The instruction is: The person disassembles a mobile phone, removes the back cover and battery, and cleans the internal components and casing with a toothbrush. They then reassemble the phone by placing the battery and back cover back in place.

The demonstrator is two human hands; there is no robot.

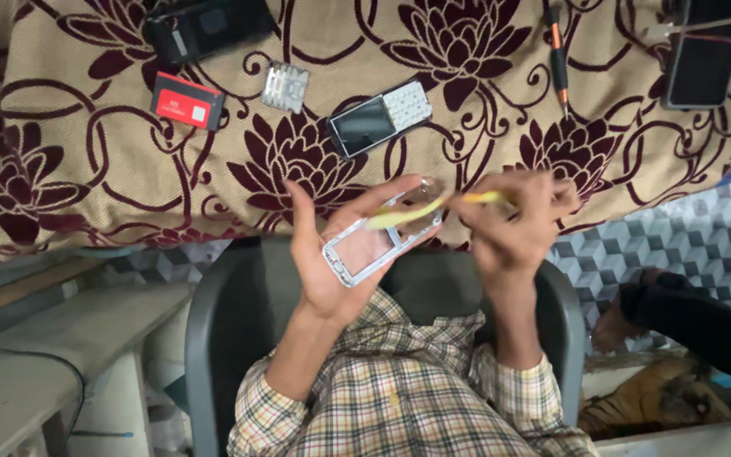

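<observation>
head view: left hand (332, 254) cradles a clear phone housing (380, 237) in its palm, fingers curled around it. right hand (513, 224) fingers pinch a yellow brush (420, 211), blurred, its tip on the housing. step: cleaning the housing; keep it steady.

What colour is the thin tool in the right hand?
Yellow: the blurred thin tool in the right hand crosses the clear phone cover. Head view.

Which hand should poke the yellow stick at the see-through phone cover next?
Probably the right hand: it already grips the yellow tool, whose blurred tip lies over the clear phone cover. The left hand is busy cradling that cover in its palm.
</observation>
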